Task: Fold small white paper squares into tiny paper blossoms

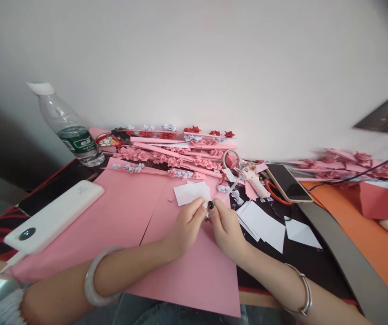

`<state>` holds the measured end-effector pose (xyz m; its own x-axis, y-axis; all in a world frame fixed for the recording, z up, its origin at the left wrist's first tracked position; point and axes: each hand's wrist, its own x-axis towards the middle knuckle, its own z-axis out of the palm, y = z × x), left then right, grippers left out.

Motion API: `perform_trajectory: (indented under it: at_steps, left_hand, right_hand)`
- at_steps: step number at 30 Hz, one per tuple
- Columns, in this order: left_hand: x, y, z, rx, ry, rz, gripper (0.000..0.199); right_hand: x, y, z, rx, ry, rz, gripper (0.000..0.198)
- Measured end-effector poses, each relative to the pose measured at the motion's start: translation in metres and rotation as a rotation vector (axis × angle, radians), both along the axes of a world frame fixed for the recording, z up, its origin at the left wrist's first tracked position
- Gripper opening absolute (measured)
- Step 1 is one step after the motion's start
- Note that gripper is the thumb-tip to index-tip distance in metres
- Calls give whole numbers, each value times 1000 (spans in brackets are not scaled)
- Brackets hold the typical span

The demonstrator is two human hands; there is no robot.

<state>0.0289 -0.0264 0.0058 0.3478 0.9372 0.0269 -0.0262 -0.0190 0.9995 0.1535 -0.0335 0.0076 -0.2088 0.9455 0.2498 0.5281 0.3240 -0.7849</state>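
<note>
My left hand point(187, 224) and my right hand point(226, 225) meet above the pink paper sheet point(187, 275). Thumbs and fingertips of both are pinched together on a small piece of white paper point(208, 214), mostly hidden by the fingers, so its shape is unclear. Just beyond the fingertips lies a flat white paper slip point(190, 192). A white glue gun point(255, 183) rests on its side past my right hand, its nozzle pointing toward my fingers. Little folded white paper flowers point(237, 197) lie beside the nozzle. More white paper slips point(264, 223) are stacked right of my right hand.
Pink paper flower stems point(176, 158) are piled along the wall. A water bottle point(75, 131) and white power bank point(54, 216) stand and lie at left. At right are a phone point(289, 182), a tape roll point(231, 159), orange paper point(359, 234) and a black cable point(366, 172).
</note>
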Motion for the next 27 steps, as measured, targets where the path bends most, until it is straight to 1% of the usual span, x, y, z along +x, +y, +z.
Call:
perform_trajectory:
  at_steps: [6, 12, 18, 20, 24, 27]
  left_hand:
    - [0, 0, -2, -18, -22, -10, 31]
    - [0, -2, -3, -53, -75, -38, 31]
    - [1, 0, -5, -119, -153, -69, 31]
    - [0, 1, -4, -123, -127, -81, 32]
    - [-1, 3, 0, -70, -27, -83, 35]
    - [-1, 3, 0, -55, -7, -73, 35]
  right_hand:
    - [2, 0, -2, 30, -52, -5, 22]
    - [2, 0, -1, 55, -47, -1, 24]
    - [2, 0, -2, 33, -26, 0, 24]
    - [2, 1, -2, 27, -3, 5, 26]
    - [3, 2, -3, -18, 64, 14, 29]
    - [4, 2, -4, -58, 115, 13, 30]
